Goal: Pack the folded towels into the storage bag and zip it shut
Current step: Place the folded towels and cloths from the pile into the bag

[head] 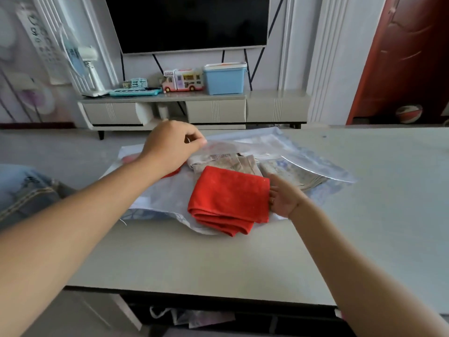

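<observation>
A clear storage bag [315,164] with a pale blue pattern lies flat on the grey table [218,259]. My left hand [173,144] pinches its upper plastic layer and lifts it, which holds the mouth open. A folded red towel [228,198] lies half in the mouth, on the bag's lower layer. My right hand [283,198] grips that towel's right edge. Deeper inside sit a beige patterned towel [226,161] and a grey-blue patterned towel [291,173]. Another red piece [130,158] shows under my left wrist, mostly hidden.
Beyond the table stands a low TV cabinet [194,110] with a blue lidded box [224,77], a toy bus [182,80] and a fan [90,66]. A dark TV [189,20] hangs above it. A red door [408,57] is at the right. Jeans [24,190] show at the left.
</observation>
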A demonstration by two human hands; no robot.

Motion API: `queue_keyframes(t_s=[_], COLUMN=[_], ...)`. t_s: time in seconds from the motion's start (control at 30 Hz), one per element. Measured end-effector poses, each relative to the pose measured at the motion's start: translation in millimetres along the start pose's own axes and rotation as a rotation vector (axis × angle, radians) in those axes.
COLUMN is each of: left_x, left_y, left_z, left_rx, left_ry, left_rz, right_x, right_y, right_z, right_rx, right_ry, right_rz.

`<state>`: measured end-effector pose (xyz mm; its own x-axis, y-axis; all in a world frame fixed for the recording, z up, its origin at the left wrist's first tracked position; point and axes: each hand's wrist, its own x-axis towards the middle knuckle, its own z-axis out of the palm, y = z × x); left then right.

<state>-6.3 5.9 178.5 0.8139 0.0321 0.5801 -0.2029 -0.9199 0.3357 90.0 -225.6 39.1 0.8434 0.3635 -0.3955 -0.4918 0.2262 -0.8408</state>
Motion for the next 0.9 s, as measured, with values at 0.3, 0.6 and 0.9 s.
queue_keyframes(t_s=[0.3, 0.6, 0.9], left_x=[1, 14, 15], left_y=[1, -7, -14], left_z=[-5, -14, -13], left_rx=[-0.037, -0.078, -0.115], left_ry=[-0.072, -0.153, -0.185], left_rz=[0.013, 0.022, 0.043], right_x=[-8, 6, 49], right_y=[40, 4, 25], right_z=[48, 105, 175], right_rx=[-0.776, 0.057, -0.804], right_ry=[0.332, -0.179, 0.053], right_rz=[-0.382, -0.178, -0.138])
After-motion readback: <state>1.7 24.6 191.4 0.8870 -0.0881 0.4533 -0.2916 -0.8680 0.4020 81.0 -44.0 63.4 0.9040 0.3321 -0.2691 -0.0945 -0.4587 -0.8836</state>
